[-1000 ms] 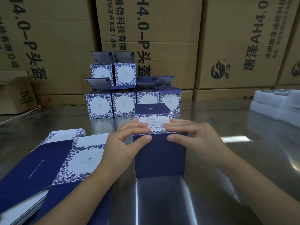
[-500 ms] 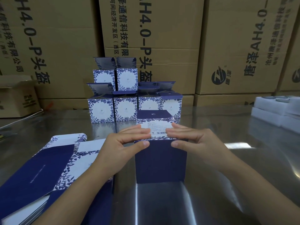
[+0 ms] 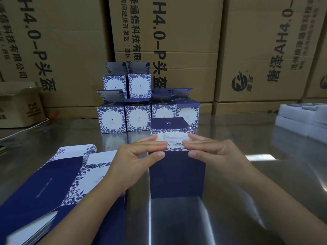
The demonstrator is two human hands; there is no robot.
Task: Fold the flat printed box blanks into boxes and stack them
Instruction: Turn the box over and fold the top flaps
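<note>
A dark blue box [image 3: 177, 175] stands upright on the steel table [image 3: 247, 200] in front of me. Its top panel is white with a printed label and barcode, and a dark flap sticks out behind it. My left hand [image 3: 134, 156] lays straight fingers on the top panel's left side, thumb against the front face. My right hand [image 3: 212, 149] mirrors it on the right side. A pile of flat printed blanks [image 3: 53, 179] lies at the lower left. Several folded blue-and-white boxes [image 3: 138, 117] are stacked in two tiers behind, lids up.
Large brown cartons [image 3: 177, 41] form a wall along the back of the table. A smaller open carton [image 3: 19, 106] sits at the far left. White foam trays [image 3: 300, 119] lie at the right edge.
Both hands stay on the box top; their fingertips have slid slightly closer together over the label. The camera has tipped up a little, so everything sits lower in the frame.
</note>
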